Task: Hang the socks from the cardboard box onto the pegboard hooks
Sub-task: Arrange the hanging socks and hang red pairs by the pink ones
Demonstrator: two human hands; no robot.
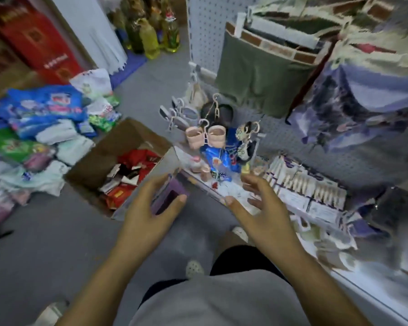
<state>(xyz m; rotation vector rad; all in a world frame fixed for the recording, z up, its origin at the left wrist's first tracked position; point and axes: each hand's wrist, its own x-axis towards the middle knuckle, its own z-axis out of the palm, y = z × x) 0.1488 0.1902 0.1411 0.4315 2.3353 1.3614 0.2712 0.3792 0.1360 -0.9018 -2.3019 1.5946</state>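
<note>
Both the left hand (151, 203) and right hand (262, 205) are spread open — holding nothing. Soft, light red packed socks (137, 170) lie in the brown cardboard box (118, 137), probably best pinched by their card tops.

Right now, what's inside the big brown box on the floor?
The cardboard box holds a jumble of red, white and dark packets, too blurred to tell apart. Whatever lies under that pile is covered. Both hands hover empty nearby.

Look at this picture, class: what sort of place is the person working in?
Most likely a small shop or its stockroom. A pegboard wall carries hanging socks and clothing, bottles stand in a row on the floor, and an open cardboard box holds packaged goods.
</note>
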